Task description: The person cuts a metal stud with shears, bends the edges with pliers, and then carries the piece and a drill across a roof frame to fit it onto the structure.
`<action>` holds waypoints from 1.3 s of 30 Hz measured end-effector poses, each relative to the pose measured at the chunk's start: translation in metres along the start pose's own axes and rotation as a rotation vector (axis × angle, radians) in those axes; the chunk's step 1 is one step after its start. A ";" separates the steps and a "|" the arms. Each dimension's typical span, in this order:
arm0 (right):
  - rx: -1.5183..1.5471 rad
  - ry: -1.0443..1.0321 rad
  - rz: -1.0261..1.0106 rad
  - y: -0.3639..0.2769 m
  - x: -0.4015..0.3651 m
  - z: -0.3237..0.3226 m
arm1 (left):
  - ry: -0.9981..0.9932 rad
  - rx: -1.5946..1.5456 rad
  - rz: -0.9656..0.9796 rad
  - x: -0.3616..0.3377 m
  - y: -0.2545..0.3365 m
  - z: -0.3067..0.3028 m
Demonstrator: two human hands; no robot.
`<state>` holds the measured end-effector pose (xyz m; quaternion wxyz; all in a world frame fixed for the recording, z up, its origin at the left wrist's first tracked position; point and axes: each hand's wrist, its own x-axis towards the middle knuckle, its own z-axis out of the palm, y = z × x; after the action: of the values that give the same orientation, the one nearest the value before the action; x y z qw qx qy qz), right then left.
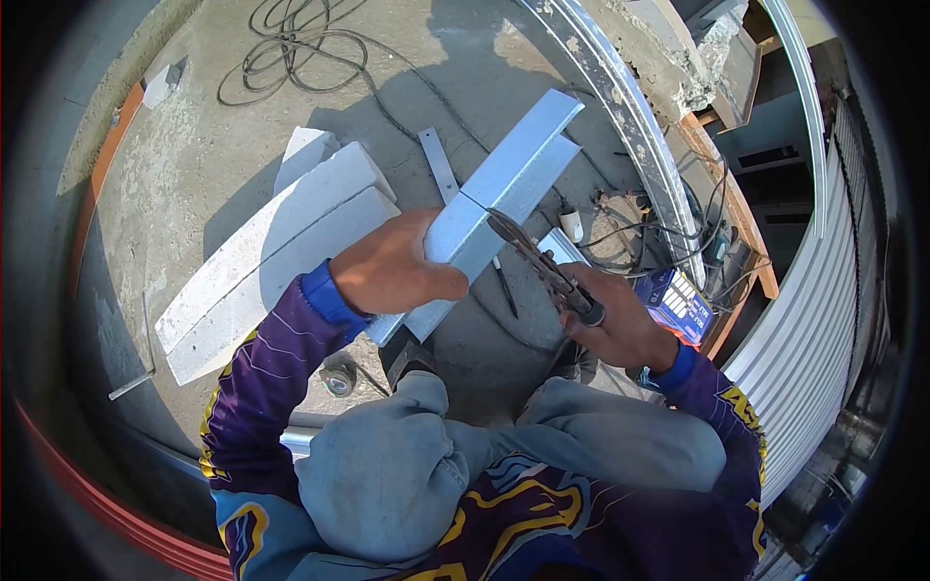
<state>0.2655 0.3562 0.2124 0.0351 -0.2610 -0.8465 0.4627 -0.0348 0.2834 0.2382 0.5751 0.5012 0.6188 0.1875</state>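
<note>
My left hand (399, 263) is wrapped round a shiny galvanized metal channel (523, 145), which slants up and away in front of my knees. A thin dark line crosses the channel's upper face just beyond my fingers. My right hand (620, 315) is closed round the handles of dark tin snips (533, 254). The snips' jaws touch or nearly touch the channel's right edge by that line; exact contact is hard to see. A flat metal strip (438, 163) with a hole lies on the floor behind the channel. Below the channel is a dark pointed tool (507, 289).
Pale blocks (276, 257) lie at left. A tape measure (338, 378) sits near my left foot. Coiled cable (291, 53) runs across the concrete floor. At right are a blue box (673, 302), a long metal track (630, 107) and corrugated sheeting (799, 358).
</note>
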 end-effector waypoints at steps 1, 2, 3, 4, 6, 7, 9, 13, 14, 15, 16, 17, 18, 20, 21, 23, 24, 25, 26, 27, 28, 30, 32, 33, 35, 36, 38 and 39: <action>-0.022 0.011 -0.013 0.001 0.000 0.001 | 0.000 -0.002 -0.001 0.002 -0.003 0.001; -0.022 0.008 -0.012 0.000 0.000 0.000 | -0.002 -0.007 0.017 0.004 -0.007 0.002; -0.038 0.017 -0.005 -0.001 0.000 0.000 | -0.003 -0.012 0.036 0.006 -0.009 0.003; -0.054 0.026 0.002 -0.003 0.000 -0.001 | -0.004 -0.015 0.035 0.006 -0.008 0.003; -0.032 0.025 0.011 -0.007 0.000 -0.001 | -0.003 -0.044 0.042 0.005 -0.004 0.004; -0.010 0.028 0.020 -0.008 0.000 -0.001 | -0.004 -0.047 0.041 0.006 -0.002 0.004; -0.018 0.034 0.007 -0.007 0.000 0.000 | -0.005 -0.003 0.051 0.007 0.000 0.005; -0.023 0.046 0.010 -0.009 0.000 -0.001 | 0.051 0.019 0.078 0.006 0.001 0.007; -0.023 0.044 0.012 -0.009 0.000 -0.001 | 0.065 0.032 0.077 0.007 0.001 0.007; -0.034 0.042 0.020 -0.010 -0.001 -0.001 | 0.079 0.045 0.076 0.007 0.001 0.007; -0.046 0.043 0.027 -0.010 -0.001 -0.001 | 0.079 0.046 0.077 0.008 0.000 0.008; -0.046 0.042 0.027 -0.009 -0.002 0.000 | 0.119 0.071 0.154 0.010 -0.004 0.009; -0.037 0.024 0.066 -0.006 -0.003 0.001 | 0.158 0.095 0.229 0.012 -0.007 0.010; -0.025 0.008 0.108 -0.006 -0.003 0.003 | 0.178 0.116 0.250 0.014 -0.011 0.011; -0.017 0.019 0.094 -0.006 -0.002 0.002 | 0.205 0.135 0.274 0.014 -0.011 0.011; -0.005 0.032 0.084 -0.008 -0.001 0.001 | 0.196 0.149 0.250 0.010 -0.004 0.009; 0.037 -0.029 0.129 -0.009 0.000 -0.001 | 0.187 0.163 0.229 0.008 -0.001 0.008; 0.078 -0.090 0.173 -0.009 0.001 -0.002 | 0.188 0.164 0.230 0.009 -0.003 0.008; 0.080 -0.088 0.175 -0.007 0.001 -0.002 | 0.195 0.168 0.319 0.011 -0.007 0.009; 0.051 -0.070 0.132 -0.005 0.000 -0.001 | 0.203 0.168 0.406 0.010 -0.010 0.010; 0.020 -0.051 0.086 -0.003 0.000 0.000 | 0.204 0.169 0.406 0.010 -0.009 0.009; 0.085 -0.061 0.100 -0.007 0.002 0.002 | 0.125 0.170 0.312 0.009 -0.009 0.008; 0.146 -0.065 0.121 -0.009 0.002 0.002 | 0.127 0.170 0.270 0.011 -0.010 0.009; 0.121 -0.064 0.119 -0.009 0.003 0.001 | 0.130 0.168 0.224 0.012 -0.011 0.009; 0.097 -0.065 0.116 -0.009 0.004 0.002 | 0.164 0.202 0.235 0.014 -0.014 0.011; 0.103 -0.061 0.124 -0.009 0.003 0.002 | 0.197 0.236 0.247 0.015 -0.016 0.011; 0.107 -0.057 0.130 -0.008 0.002 0.003 | 0.228 0.267 0.263 0.019 -0.021 0.013; 0.099 -0.057 0.135 -0.005 0.001 0.005 | 0.253 0.300 0.276 0.020 -0.024 0.014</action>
<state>0.2610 0.3509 0.2132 -0.0071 -0.3022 -0.8036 0.5126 -0.0284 0.2848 0.2050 0.3810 0.6334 0.6324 0.2320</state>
